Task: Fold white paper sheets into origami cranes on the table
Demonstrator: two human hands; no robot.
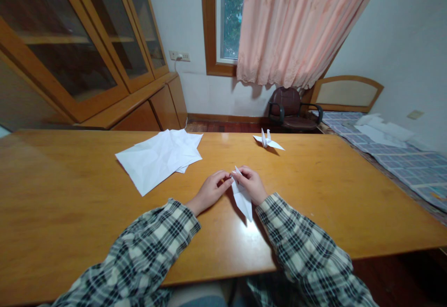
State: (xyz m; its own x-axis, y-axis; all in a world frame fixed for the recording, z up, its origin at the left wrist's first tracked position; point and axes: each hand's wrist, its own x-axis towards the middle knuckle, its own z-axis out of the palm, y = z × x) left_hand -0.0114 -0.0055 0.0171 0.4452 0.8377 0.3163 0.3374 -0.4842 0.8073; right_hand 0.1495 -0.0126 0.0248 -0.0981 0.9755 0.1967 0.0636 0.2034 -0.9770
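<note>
Both my hands meet over the middle of a wooden table (70,195). My left hand (209,190) pinches the top corner of a narrow folded white paper piece (243,201). My right hand (252,183) grips the same piece from the right, fingers curled on it. The folded piece points down towards me, its tip lying on the table. Both arms wear plaid sleeves.
A loose pile of creased white sheets (159,158) lies to the left of my hands. A finished white paper crane (268,141) stands at the table's far edge. Beyond are a dark chair (293,109), a bed (401,158) at right and wooden cabinets (87,56) at left.
</note>
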